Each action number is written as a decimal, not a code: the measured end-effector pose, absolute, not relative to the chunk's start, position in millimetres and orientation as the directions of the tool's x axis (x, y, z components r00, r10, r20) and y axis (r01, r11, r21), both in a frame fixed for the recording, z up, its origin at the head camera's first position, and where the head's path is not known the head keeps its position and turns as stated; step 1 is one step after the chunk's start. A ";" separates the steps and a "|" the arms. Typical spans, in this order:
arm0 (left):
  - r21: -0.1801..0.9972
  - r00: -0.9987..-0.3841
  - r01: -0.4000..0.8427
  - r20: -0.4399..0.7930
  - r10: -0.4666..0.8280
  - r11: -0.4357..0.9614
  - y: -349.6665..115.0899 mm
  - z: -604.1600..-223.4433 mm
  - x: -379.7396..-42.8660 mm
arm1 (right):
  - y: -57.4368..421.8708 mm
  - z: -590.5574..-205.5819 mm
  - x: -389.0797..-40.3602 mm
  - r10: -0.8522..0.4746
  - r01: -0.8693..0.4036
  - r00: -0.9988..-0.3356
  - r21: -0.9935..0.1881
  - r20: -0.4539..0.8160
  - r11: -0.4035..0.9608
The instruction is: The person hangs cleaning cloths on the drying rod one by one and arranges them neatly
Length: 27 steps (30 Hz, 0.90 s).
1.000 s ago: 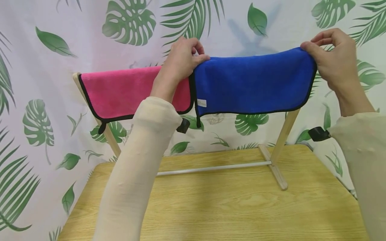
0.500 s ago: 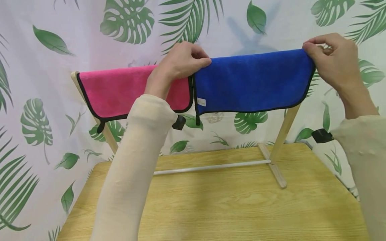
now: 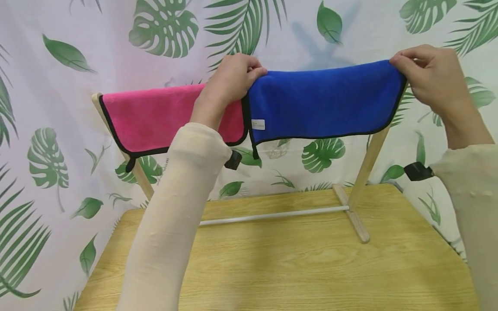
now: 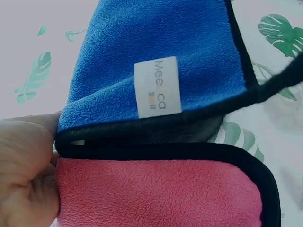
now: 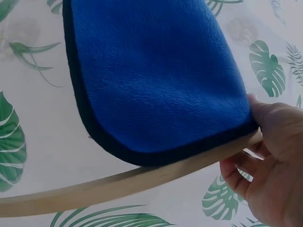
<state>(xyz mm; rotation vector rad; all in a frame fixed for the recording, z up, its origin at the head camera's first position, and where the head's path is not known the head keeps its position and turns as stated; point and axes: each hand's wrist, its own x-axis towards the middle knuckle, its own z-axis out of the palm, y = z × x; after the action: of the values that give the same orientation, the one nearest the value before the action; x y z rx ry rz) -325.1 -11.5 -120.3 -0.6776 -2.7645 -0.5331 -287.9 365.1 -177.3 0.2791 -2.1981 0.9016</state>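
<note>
A blue towel (image 3: pixel 327 103) with black edging hangs folded over the top of a wooden rack, a white label (image 4: pixel 157 86) near its left edge. My left hand (image 3: pixel 231 82) pinches its upper left corner between thumb and fingers, in front of the pink towel's right end. At the upper right corner my right hand (image 3: pixel 437 77) pinches the blue towel beside the rack's right post (image 5: pixel 118 187). The pink towel (image 3: pixel 151 116), also black-edged, hangs to the left, partly behind my left wrist. In the left wrist view the two black edges lie close together.
The rack stands on a wood-grain table (image 3: pixel 311 268), with a white lower bar (image 3: pixel 272 215) and a wooden foot (image 3: pixel 355 220) at the right. A leaf-patterned curtain (image 3: pixel 97 34) hangs right behind it.
The blue towel has shifted slightly left and up at its left end, and its lower edge sits a little higher. Both hands keep their pinch; the pink towel stays put.
</note>
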 end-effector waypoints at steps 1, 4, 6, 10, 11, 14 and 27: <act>0.291 -0.864 0.481 0.316 0.391 0.827 -11.0 -120.6 -325.5 | 364.6 -176.4 -288.6 0.089 -0.443 -0.713 -0.545 0.695 0.711; 0.302 -0.867 0.474 0.326 0.377 0.827 -9.7 -121.3 -326.6 | 363.5 -175.3 -289.4 0.137 -0.430 -0.735 -0.612 0.665 0.664; 0.312 -0.863 0.479 0.338 0.375 0.820 -9.6 -121.8 -327.2 | 363.1 -175.1 -289.2 0.157 -0.420 -0.740 -0.631 0.654 0.652; 0.335 -0.848 0.509 0.354 0.395 0.792 -13.0 -123.5 -327.0 | 364.7 -174.0 -289.3 0.156 -0.413 -0.734 -0.616 0.661 0.671; 0.342 -0.844 0.519 0.351 0.406 0.783 -14.4 -123.6 -326.5 | 365.8 -174.1 -288.9 0.150 -0.408 -0.737 -0.611 0.659 0.679; 0.361 -0.834 0.545 0.325 0.445 0.757 -18.9 -123.2 -324.5 | 371.4 -177.6 -286.5 0.118 -0.399 -0.770 -0.618 0.627 0.677; 0.371 -0.805 0.593 0.283 0.521 0.715 -23.7 -121.8 -324.0 | 376.4 -182.0 -289.7 0.048 -0.512 -0.754 -0.631 0.655 0.583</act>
<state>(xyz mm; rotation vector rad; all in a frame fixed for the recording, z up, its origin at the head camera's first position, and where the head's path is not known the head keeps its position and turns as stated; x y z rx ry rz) -324.0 -23.7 -121.8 -0.9027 -2.7605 -0.6795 -289.7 376.4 -182.0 0.3673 -2.1782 1.1417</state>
